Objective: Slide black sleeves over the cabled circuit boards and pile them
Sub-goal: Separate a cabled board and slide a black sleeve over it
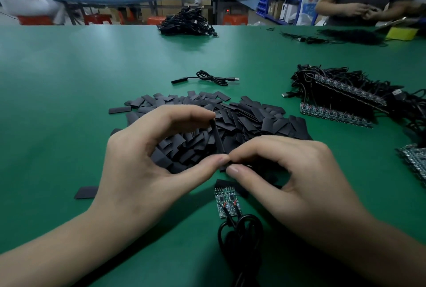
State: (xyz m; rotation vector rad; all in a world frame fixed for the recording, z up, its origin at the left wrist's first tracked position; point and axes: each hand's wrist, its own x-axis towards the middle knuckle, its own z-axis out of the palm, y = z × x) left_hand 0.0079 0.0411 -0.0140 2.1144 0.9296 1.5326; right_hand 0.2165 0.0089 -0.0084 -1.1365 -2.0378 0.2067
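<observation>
My left hand pinches one black sleeve between forefinger and thumb, holding it upright above the heap of flat black sleeves. My right hand pinches the lower end of the same sleeve with thumb and forefinger. Just below my fingers, a small green circuit board lies bare on the green table, its black cable coiled toward me. One sleeved board with its cable lies beyond the heap.
Bare boards with tangled cables are stacked at the right, more boards at the right edge. A stray sleeve lies at the left. A cable pile sits at the far edge. A person works at the far right.
</observation>
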